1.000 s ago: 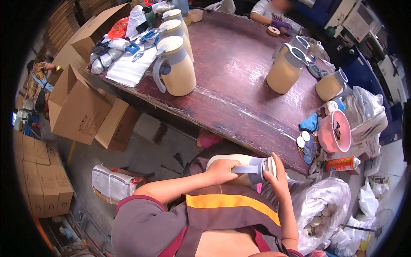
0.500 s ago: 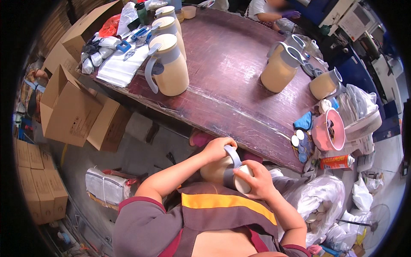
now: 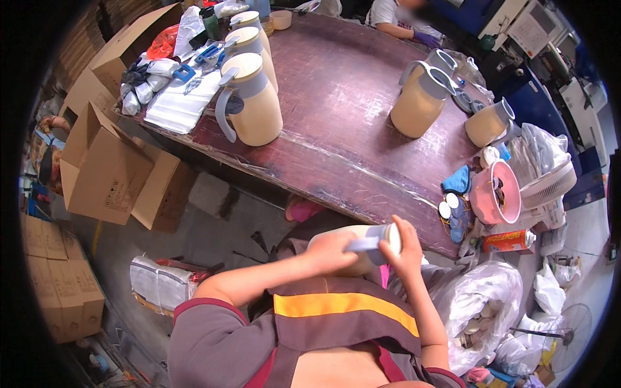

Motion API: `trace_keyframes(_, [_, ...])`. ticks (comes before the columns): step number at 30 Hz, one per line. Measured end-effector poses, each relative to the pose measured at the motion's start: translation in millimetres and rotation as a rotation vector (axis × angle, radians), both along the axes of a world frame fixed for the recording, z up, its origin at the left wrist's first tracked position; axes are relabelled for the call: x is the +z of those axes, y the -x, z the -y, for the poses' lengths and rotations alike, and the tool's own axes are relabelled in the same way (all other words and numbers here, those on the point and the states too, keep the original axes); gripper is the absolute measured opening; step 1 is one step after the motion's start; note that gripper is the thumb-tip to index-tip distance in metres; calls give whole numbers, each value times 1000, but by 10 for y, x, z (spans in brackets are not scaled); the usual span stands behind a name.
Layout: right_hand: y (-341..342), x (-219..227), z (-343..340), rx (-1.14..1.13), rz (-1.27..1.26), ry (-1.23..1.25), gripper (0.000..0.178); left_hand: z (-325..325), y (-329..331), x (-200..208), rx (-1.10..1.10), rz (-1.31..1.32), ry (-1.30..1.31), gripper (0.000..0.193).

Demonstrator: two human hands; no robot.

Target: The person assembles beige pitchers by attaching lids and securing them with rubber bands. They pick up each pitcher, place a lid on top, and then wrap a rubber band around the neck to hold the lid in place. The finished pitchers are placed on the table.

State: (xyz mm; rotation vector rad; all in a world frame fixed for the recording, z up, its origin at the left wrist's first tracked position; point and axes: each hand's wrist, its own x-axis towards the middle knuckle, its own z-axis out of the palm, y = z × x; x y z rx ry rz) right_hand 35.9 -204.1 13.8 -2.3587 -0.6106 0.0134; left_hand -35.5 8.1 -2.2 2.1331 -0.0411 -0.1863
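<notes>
- Left fingers (image 3: pixel 339 246) look curled round the handle (image 3: pixel 365 244) of a cream jug (image 3: pixel 353 231), held sideways just off the near edge of the surface (image 3: pixel 330 110); a loose grip could let it roll.
- Right fingers (image 3: pixel 404 234) pinch its pale lid (image 3: pixel 393 238); pushing off-centre might make them slip, tbh.

The reddish table (image 3: pixel 323 97) shines; the floor (image 3: pixel 210 242) is grey.

Our left fingers (image 3: pixel 341 242) hide part of the lidded jug (image 3: pixel 376 233); we see a co-worker (image 3: pixel 386 14) cropped by the top edge.
</notes>
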Motion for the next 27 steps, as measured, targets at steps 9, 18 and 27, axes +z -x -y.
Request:
trace_keyframes(9, [218,46,-54,114,219,-83,47,-57,-244,13,-16,115,-53,26])
trace_keyframes(18, [277,467,-460,795,417,-62,48,-144,-717,-489,-80,-92,335,19])
trace_keyframes(27, [-93,-92,-44,-106,-13,-49,45,195,-1,246,-241,16,-185,35])
